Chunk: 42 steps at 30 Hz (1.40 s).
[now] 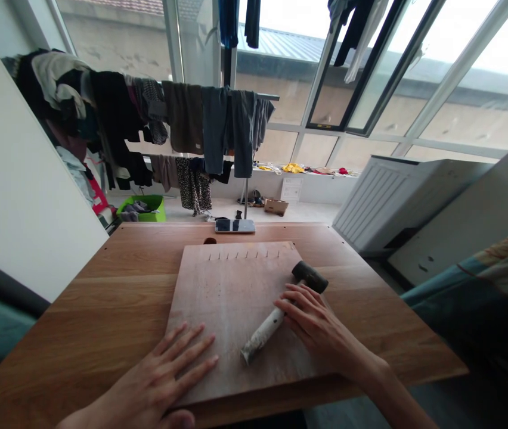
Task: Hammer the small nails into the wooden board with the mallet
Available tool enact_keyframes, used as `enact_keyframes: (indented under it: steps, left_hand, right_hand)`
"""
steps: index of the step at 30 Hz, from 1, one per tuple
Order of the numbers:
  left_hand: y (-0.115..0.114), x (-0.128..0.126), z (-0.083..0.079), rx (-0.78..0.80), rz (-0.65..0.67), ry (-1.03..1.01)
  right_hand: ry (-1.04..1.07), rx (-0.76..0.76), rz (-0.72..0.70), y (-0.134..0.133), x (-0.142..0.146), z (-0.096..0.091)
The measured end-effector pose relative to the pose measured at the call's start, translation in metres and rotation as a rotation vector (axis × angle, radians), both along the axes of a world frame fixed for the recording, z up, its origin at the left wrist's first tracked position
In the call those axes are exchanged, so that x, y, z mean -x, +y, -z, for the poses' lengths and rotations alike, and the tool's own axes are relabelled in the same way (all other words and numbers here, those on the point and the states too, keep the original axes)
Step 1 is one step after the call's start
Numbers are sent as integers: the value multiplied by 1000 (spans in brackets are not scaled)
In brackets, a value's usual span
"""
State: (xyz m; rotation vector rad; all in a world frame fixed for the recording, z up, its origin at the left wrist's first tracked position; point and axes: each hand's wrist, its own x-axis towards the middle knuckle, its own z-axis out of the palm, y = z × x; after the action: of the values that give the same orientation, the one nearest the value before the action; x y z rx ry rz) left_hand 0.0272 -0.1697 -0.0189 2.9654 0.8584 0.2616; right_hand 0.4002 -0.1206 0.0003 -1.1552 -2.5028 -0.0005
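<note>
A square wooden board (227,310) lies on the table in front of me. Along its far edge several thin nails (245,255) stand upright in a row, with small dark marks on the surface nearer me. My left hand (164,372) rests flat on the board's near left corner, fingers spread, nothing in it. On the right side of the board lies a rubber mallet (263,335) with a black head and a worn white handle, set diagonally. My right hand (310,316) is laid across the handle just below the head, fingers bent over it; the thumb is hidden.
A phone (235,226) lies at the far edge of the wooden table (115,304). Beside the board's far edge is a small dark round object (210,241). Beyond stand a clothes rack with laundry (185,116), a green basin (155,205) and a white appliance (370,196).
</note>
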Motion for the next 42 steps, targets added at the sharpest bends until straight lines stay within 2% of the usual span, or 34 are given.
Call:
enact_keyframes:
  steps: [6, 10, 13, 20, 26, 29, 32, 35, 39, 42]
  left_hand:
    - [7, -1, -4, -23, 30, -26]
    - [10, -6, -4, -62, 24, -78]
    - [12, -8, -3, -83, -10, -96]
    - [25, -9, 0, -145, -7, 27]
    - [42, -12, 2, -97, -22, -9]
    - [46, -11, -2, -58, -20, 4]
    - [55, -10, -17, 12, 15, 10]
    - [79, -18, -47, 83, 21, -68]
    - [132, -44, -101, 143, -164, -303]
    - [171, -63, -131, 250, -271, -447]
  right_hand:
    - [51, 28, 51, -7, -1, 15]
    - [58, 33, 36, -1, 0, 16]
    - [65, 17, 23, 6, -1, 13]
    - [68, -21, -20, 28, -4, 16]
    - [90, -35, -30, 48, -5, 17]
    - [92, -39, -35, 52, -7, 20]
    - [97, -53, -32, 55, -7, 20]
    - [167, -103, 24, 70, -3, 8]
    - [367, -171, 179, 122, 13, -23]
    - [392, -119, 382, 167, 26, -46]
